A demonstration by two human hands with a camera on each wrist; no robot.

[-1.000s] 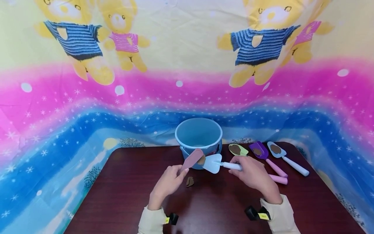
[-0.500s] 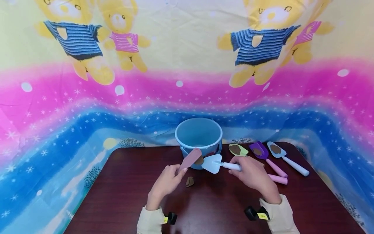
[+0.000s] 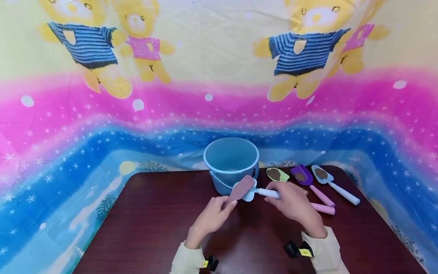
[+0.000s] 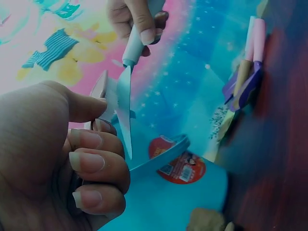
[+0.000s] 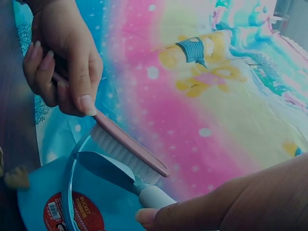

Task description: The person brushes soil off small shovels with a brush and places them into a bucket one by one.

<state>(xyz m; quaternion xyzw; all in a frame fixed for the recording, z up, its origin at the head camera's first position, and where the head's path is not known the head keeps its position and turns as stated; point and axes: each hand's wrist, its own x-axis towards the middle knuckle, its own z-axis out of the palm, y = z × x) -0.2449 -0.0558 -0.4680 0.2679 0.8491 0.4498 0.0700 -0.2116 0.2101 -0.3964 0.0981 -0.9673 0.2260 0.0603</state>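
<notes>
My left hand (image 3: 213, 215) grips a pink brush (image 3: 241, 188), whose white bristles (image 5: 115, 147) face down in the right wrist view. My right hand (image 3: 291, 199) holds the white handle (image 3: 268, 193) of a light blue hand trowel (image 3: 249, 195). The brush lies over the trowel's blade (image 5: 106, 166), bristles at or very near it; exact contact is unclear. Both tools are in front of and beside the rim of a blue bucket (image 3: 219, 182). A brown lump (image 4: 207, 220) shows low in the left wrist view; my left hand hides it in the head view.
Right of the bucket lie a green scoop (image 3: 282, 176), a purple scoop (image 3: 303, 175) and a light blue trowel (image 3: 328, 177), each with brown matter on it. A pink handle (image 3: 323, 208) sticks out beyond my right hand. Printed cloth (image 3: 171, 140) borders the dark table (image 3: 143, 224).
My left hand has moved right, carrying the brush from beside the trowel's tip to over its blade. My right hand and the trowel have hardly moved.
</notes>
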